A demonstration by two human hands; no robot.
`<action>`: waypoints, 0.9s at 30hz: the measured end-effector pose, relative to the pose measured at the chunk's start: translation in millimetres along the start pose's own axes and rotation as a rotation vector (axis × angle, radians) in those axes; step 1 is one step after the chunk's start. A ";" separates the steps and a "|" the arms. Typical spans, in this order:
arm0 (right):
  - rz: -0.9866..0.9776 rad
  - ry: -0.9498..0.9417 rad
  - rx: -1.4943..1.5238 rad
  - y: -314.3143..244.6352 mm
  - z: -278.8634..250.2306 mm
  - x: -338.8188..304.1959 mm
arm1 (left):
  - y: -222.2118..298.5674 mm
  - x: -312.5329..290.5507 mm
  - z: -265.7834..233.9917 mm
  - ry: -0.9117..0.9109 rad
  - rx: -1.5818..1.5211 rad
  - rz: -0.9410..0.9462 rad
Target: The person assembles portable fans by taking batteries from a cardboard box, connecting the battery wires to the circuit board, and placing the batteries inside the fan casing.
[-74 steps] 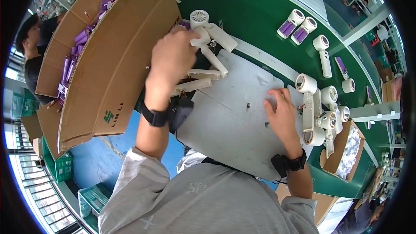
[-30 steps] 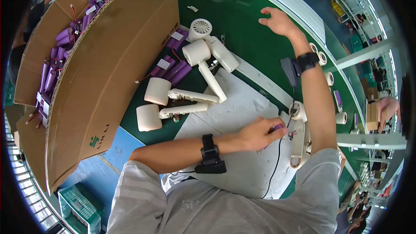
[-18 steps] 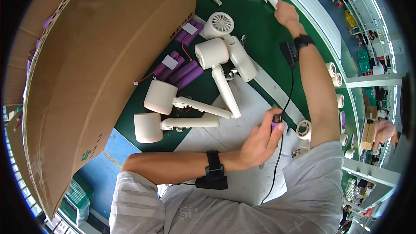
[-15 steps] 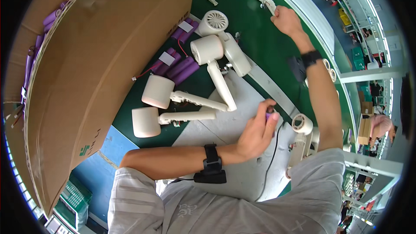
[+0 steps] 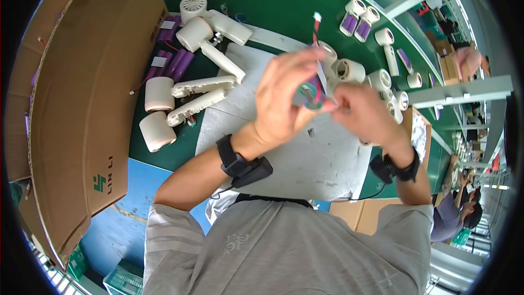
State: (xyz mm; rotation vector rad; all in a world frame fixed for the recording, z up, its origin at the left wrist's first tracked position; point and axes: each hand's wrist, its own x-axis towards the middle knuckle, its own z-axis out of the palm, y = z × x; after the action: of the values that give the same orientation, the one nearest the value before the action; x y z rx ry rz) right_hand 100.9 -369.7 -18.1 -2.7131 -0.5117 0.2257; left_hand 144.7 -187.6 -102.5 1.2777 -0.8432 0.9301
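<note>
My left hand (image 5: 275,101) is closed around a purple battery pack (image 5: 310,94), raised above the grey foam mat. One round end of the pack faces me, and a pale label shows along its side. Its red and dark wires (image 5: 315,35) stick up past my fingers to a white plug. Close beside the pack, my right hand (image 5: 368,112) is slightly blurred, its fingers curled and pinched near the pack's lower edge. What those fingertips hold is too small to make out. The foam mat (image 5: 278,166) lies beneath both hands.
Left of the mat lie several white handheld fans (image 5: 159,94) with opened handles, beside purple battery packs (image 5: 177,65). More fan bodies (image 5: 349,70) sit beyond my right hand and along the green bench's far edge. A tall cardboard box (image 5: 93,76) walls off the left.
My right hand has come back from the far right, away from the white fan part, to beside my left. My left hand has lifted the battery pack. The view has turned rightward.
</note>
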 end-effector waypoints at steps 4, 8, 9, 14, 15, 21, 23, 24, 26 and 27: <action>0.031 0.129 -0.023 -25.0 56.8 -56.6 | 0.0 -2.1 7.5 -0.070 0.128 -0.039; -0.073 0.137 0.251 -31.6 80.7 -75.3 | 9.7 -3.5 10.5 -0.168 0.050 -0.059; -0.071 0.143 0.266 -33.2 78.6 -76.7 | 13.9 -3.5 11.6 -0.184 0.053 -0.062; 0.378 0.596 1.580 -45.9 48.7 -52.6 | 46.2 3.0 15.4 -0.477 -0.047 -0.091; 0.453 0.616 1.826 -43.8 47.7 -49.1 | 54.2 6.9 16.8 -0.608 -0.040 -0.139; 0.358 0.333 1.277 20.0 85.7 -64.5 | 46.5 -16.7 -12.7 -0.837 0.200 -0.587; 0.210 0.282 0.599 14.4 89.2 -56.5 | 32.7 -16.2 -11.8 -0.964 0.006 -0.853; 0.211 0.278 0.607 11.3 93.5 -53.5 | 26.9 -16.0 -10.6 -1.022 -0.097 -0.986; 0.083 0.440 0.488 7.7 105.1 -45.3 | 16.8 -7.8 -4.9 -1.089 -0.099 -0.999; 0.020 0.519 0.425 8.3 108.1 -43.5 | 12.9 -2.7 -1.7 -1.153 -0.103 -1.008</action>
State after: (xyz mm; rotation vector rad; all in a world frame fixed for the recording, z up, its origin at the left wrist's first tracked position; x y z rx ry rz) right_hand 39.6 -358.1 -116.8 -2.2364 -0.2459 -0.3247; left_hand 131.8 -185.6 -100.0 1.8397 -0.8715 -0.7376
